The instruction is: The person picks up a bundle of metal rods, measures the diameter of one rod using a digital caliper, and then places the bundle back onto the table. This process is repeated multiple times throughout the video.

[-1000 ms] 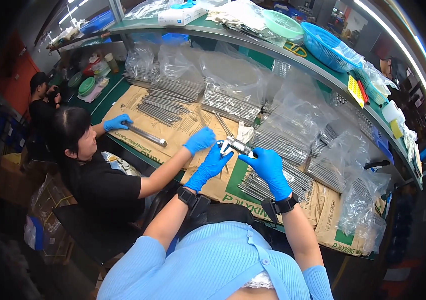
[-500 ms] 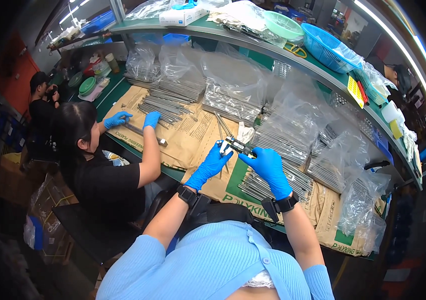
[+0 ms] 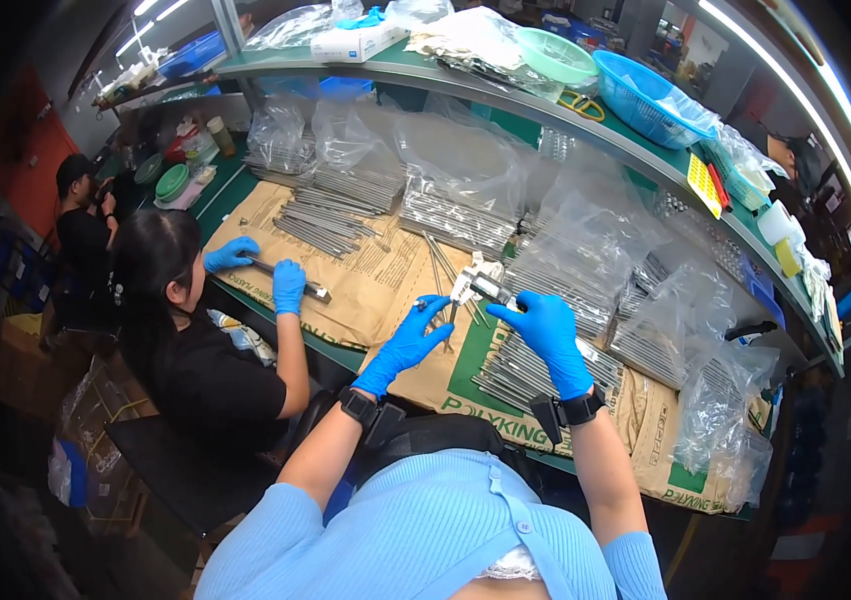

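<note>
A person in a light blue cardigan (image 3: 416,520) sits at a desk (image 3: 216,212), both hands gloved in blue. The right hand (image 3: 553,338) is curled, thumb and fingers grasping the body of a metal caliper (image 3: 486,288), held just above brown paper (image 3: 386,285). The left hand (image 3: 404,350) is partly closed, fingertips drawn together just beside the caliper's measuring end; I cannot tell from here what they pinch. Steel rods (image 3: 516,375) lie in a row beneath the right hand. To the left, a co-worker (image 3: 211,365) in black rests two gloved hands on a dark metal bar (image 3: 318,292). Farther back are rod bundles (image 3: 461,218) under clear plastic; above them, a shelf carries a blue basket (image 3: 651,100).
</note>
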The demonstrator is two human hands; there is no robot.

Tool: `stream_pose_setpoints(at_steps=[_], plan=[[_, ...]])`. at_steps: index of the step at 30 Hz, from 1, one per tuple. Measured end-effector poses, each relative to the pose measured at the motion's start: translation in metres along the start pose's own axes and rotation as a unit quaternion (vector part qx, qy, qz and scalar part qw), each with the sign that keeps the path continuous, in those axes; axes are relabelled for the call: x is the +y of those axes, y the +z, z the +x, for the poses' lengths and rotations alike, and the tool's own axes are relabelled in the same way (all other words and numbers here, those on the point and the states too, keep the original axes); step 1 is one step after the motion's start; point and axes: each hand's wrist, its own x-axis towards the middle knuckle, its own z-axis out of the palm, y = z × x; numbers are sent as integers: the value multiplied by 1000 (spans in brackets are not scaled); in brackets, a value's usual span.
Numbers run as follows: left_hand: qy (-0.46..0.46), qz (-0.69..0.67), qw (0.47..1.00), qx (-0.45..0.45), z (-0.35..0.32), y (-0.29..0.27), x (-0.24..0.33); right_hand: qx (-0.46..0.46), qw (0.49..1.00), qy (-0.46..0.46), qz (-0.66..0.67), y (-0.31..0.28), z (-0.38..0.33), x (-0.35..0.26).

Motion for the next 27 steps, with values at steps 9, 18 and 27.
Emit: stream_pose_setpoints(at_steps=[9, 18, 27], plan=[[70, 16, 997, 1, 13, 31, -1, 25, 999, -18, -30, 8, 14, 5], [107, 28, 994, -16, 41, 96, -49, 68, 981, 167, 66, -16, -31, 79], [188, 199, 923, -270, 92, 234, -46, 232, 871, 387, 191, -16, -174, 252]])
